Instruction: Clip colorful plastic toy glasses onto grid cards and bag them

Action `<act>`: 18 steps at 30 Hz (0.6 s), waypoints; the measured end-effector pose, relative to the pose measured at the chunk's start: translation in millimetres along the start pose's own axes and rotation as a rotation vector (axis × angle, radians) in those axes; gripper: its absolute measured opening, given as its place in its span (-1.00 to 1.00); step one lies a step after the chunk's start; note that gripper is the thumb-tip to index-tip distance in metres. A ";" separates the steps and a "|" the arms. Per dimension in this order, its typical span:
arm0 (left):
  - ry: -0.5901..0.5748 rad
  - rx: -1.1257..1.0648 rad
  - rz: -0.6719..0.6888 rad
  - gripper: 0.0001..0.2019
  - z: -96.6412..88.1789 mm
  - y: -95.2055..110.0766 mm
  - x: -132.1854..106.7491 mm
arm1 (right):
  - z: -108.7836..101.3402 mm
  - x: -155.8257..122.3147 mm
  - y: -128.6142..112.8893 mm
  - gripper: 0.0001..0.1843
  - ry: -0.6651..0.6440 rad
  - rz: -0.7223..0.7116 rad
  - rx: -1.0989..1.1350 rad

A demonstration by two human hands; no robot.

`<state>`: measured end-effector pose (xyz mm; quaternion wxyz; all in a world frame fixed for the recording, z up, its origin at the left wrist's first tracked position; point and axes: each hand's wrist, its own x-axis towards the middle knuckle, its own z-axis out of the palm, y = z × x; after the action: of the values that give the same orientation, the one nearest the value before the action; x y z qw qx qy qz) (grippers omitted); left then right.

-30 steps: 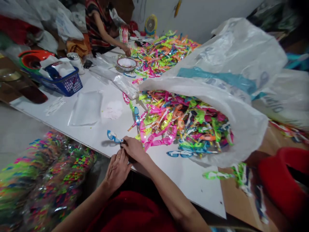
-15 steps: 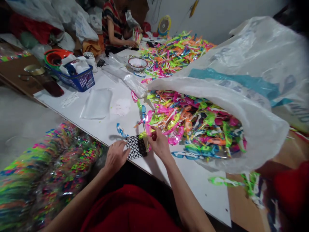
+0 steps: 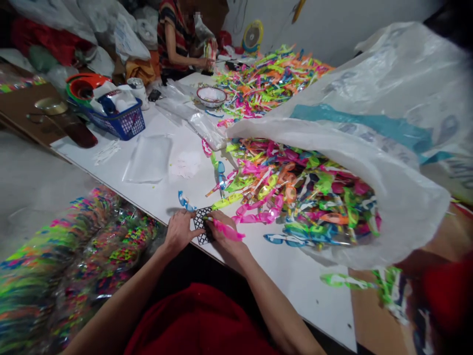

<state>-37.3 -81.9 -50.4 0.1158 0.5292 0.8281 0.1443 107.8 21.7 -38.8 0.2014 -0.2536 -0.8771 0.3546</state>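
Note:
A black plate with rows of holes (image 3: 202, 217) lies flat near the table's front edge. My left hand (image 3: 182, 230) grips its left side, with the thumb reaching over the holes. My right hand (image 3: 227, 242) is closed on a pair of pink plastic toy glasses (image 3: 228, 230), its fingertips down at the plate's right half. Those fingers and the glasses hide part of the plate. Just beyond the plate lie blue toy glasses (image 3: 185, 201) and a yellow-green pair (image 3: 226, 201). More pink glasses (image 3: 258, 216) rest to the right of my right hand.
A big white plastic sack (image 3: 402, 212) spills bright toy glasses (image 3: 295, 187) on the right. Clear bags (image 3: 150, 158), a blue basket (image 3: 127, 123), a jar (image 3: 74, 125) and a bowl (image 3: 211, 96) stand farther off. A person (image 3: 175, 44) works across the table. Packed bundles (image 3: 74, 246) lie below left.
My right hand has moved left and down onto the plate, bringing the pink glasses from upright to lying across the hand. My left hand has shifted slightly right.

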 end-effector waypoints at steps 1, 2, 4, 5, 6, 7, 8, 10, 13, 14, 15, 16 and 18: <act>-0.013 -0.005 -0.005 -0.55 -1.4 0.5 1.2 | 1.8 3.1 0.2 -0.79 -0.016 -0.018 -0.019; -0.023 -0.014 -0.011 -0.56 -2.8 1.2 2.2 | 3.6 6.0 -0.6 -0.78 -0.034 -0.040 -0.036; -0.030 -0.037 -0.022 -0.60 -5.2 2.3 3.7 | 6.8 11.8 -5.6 -0.78 -0.077 -0.049 -0.102; -0.030 -0.046 -0.027 -0.62 -6.0 2.4 4.3 | 8.0 15.1 -9.7 -0.79 -0.114 -0.029 -0.158; -0.030 -0.053 -0.027 -0.64 -6.4 2.1 4.7 | 9.1 18.9 -14.8 -0.80 -0.159 -0.005 -0.222; -0.032 -0.054 -0.019 -0.66 -6.5 1.4 5.1 | 9.9 23.0 -20.6 -0.81 -0.205 0.021 -0.294; -0.037 -0.046 -0.006 -0.67 -6.4 0.4 5.5 | 10.8 27.5 -26.8 -0.82 -0.249 0.048 -0.363; -0.061 0.013 0.013 -0.69 -6.2 -2.0 6.9 | 13.2 36.7 -39.0 -0.82 -0.314 0.087 -0.454; -0.123 0.117 0.019 -0.72 -7.8 -4.6 11.0 | 17.3 47.6 -49.1 -0.79 -0.350 0.130 -0.501; -0.136 0.135 0.023 -0.72 -8.9 -4.7 12.5 | 16.9 49.5 -48.5 -0.79 -0.350 0.137 -0.496; -0.140 0.148 0.032 -0.72 -10.1 -4.6 13.7 | 14.5 50.3 -45.7 -0.78 -0.356 0.137 -0.475; -0.137 0.159 0.042 -0.71 -11.4 -4.2 14.5 | 9.4 50.2 -40.6 -0.78 -0.371 0.124 -0.437; -0.117 0.198 0.061 -0.63 -13.5 -2.9 14.8 | -9.8 49.2 -25.4 -0.77 -0.379 0.080 -0.366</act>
<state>-50.5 -71.2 -39.5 0.1067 0.5703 0.8138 0.0339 66.4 40.0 -5.4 -0.0296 -0.2492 -0.9381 0.2389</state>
